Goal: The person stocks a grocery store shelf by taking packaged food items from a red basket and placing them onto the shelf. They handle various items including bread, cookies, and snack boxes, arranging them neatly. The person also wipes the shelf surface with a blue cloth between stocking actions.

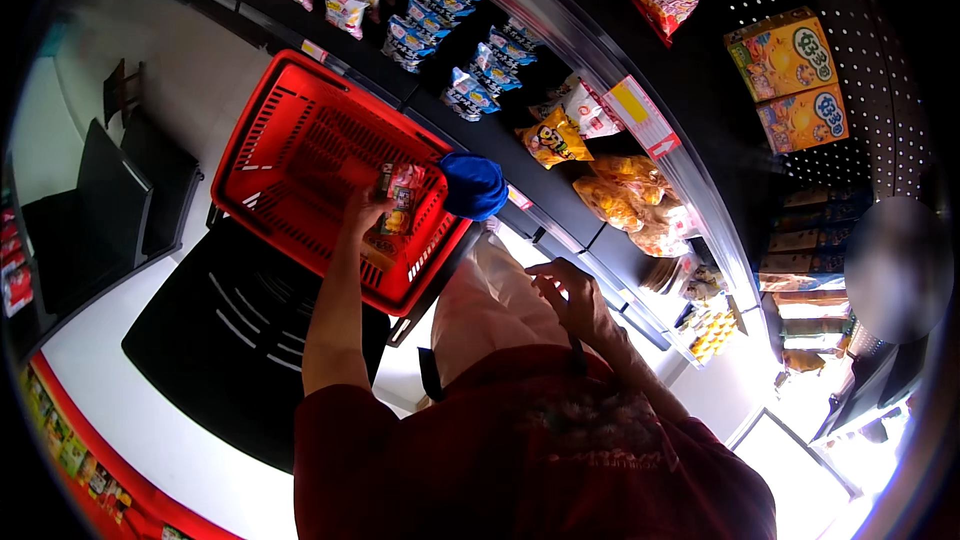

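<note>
My left hand (365, 208) reaches into a red plastic shopping basket (247, 142) and grips a printed snack packet (397, 199) by its edge. Just below that packet, a brown and yellow package (381, 249) lies partly in shadow in the basket. At the basket's right rim sits a bunched blue cloth item (472, 186), perhaps a cap. My right hand (576, 304) hangs in front of my thigh beside the shelf, its fingers loosely bent and apart, with nothing in it.
Shelves on the right hold blue snack bags (472, 94), white and pink bags (346, 7), a yellow bag (555, 139) and bagged bread-like goods (622, 195). Cereal-like boxes (787, 75) stand higher up. A black slotted panel (225, 345) lies left, and a dark chair-like object (124, 94) beyond.
</note>
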Demonstrator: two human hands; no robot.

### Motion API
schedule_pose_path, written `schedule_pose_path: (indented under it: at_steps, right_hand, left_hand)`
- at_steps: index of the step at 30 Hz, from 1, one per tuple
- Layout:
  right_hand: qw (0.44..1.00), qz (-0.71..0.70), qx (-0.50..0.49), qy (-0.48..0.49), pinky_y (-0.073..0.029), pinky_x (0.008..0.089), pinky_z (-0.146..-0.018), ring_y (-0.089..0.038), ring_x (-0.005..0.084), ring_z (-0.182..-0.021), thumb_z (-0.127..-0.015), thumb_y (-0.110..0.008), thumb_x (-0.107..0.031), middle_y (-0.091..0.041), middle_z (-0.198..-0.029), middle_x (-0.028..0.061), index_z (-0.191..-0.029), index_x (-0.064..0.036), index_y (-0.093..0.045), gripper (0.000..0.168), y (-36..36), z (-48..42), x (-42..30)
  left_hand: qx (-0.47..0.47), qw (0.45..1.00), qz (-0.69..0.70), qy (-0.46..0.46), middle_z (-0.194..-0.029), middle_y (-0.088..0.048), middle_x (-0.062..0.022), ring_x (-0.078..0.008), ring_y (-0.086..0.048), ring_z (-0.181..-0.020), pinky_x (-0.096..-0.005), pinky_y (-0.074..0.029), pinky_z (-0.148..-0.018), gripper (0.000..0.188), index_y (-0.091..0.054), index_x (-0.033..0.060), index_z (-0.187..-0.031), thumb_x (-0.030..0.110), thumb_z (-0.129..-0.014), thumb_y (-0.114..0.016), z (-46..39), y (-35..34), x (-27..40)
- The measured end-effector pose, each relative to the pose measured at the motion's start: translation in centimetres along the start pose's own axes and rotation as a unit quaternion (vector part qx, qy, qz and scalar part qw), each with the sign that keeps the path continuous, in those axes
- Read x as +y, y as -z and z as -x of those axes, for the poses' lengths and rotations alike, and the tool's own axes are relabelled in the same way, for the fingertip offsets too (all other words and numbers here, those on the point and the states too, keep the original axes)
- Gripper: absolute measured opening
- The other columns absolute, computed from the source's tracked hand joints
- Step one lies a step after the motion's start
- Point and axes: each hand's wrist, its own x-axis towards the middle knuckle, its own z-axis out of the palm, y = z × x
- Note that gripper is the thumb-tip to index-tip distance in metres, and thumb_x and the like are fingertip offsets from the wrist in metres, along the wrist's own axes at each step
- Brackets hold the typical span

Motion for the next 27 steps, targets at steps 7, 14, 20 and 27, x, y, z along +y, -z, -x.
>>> schedule_pose_path:
  at_steps: [7, 14, 20, 27]
  right_hand:
    - [0.998, 0.004, -0.014, 0.061, -0.059, 0.0373, -0.074, -0.073, 0.0283, -0.087, -0.096, -0.064, -0.008, -0.072, -0.102, 0.0130, -0.115, -0.008, -0.069, 0.020, -1.1, -1.5, -1.5]
    - [0.991, -0.101, -0.034, 0.084, -0.060, 0.0345, -0.075, -0.073, 0.0247, -0.086, -0.097, -0.063, -0.009, -0.073, -0.102, 0.0129, -0.119, -0.003, -0.066, 0.023, -0.6, -2.3, -5.1]
    - [0.929, -0.356, -0.098, -0.040, -0.060, 0.0320, -0.073, -0.072, 0.0194, -0.086, -0.105, -0.049, -0.053, -0.072, -0.107, 0.0168, -0.133, 0.005, -0.059, 0.065, 3.4, -2.2, -7.6]
    - [0.899, -0.433, -0.063, -0.029, -0.052, 0.0343, -0.093, -0.065, 0.0208, -0.108, -0.097, -0.052, -0.068, -0.070, -0.116, 0.0139, -0.133, 0.002, -0.061, 0.079, 8.8, 0.1, -10.2]
  left_hand:
    - [-0.003, 0.960, 0.271, 0.072, -0.104, -0.072, -0.0046, -0.0123, -0.071, -0.090, -0.0284, -0.057, -0.072, 0.034, -0.069, 0.0045, -0.114, 0.030, -0.092, -0.076, 12.7, 3.7, 10.4]
    - [0.049, 0.952, 0.300, -0.030, -0.114, -0.070, -0.0052, -0.0154, -0.068, -0.103, -0.0276, -0.055, -0.083, 0.041, -0.064, 0.0066, -0.124, 0.022, -0.089, -0.079, 20.0, 2.0, 21.6]
    - [0.192, 0.914, 0.106, -0.340, -0.133, -0.060, -0.0097, -0.0234, -0.060, -0.119, -0.0350, -0.050, -0.097, 0.052, -0.061, 0.0048, -0.126, 0.005, -0.079, -0.082, 23.9, -2.4, 30.7]
    - [0.278, 0.729, -0.247, -0.576, -0.134, -0.059, -0.0083, -0.0336, -0.057, -0.126, -0.0451, -0.048, -0.102, 0.057, -0.068, 0.0162, -0.124, -0.010, -0.073, -0.071, 28.2, -6.0, 37.4]
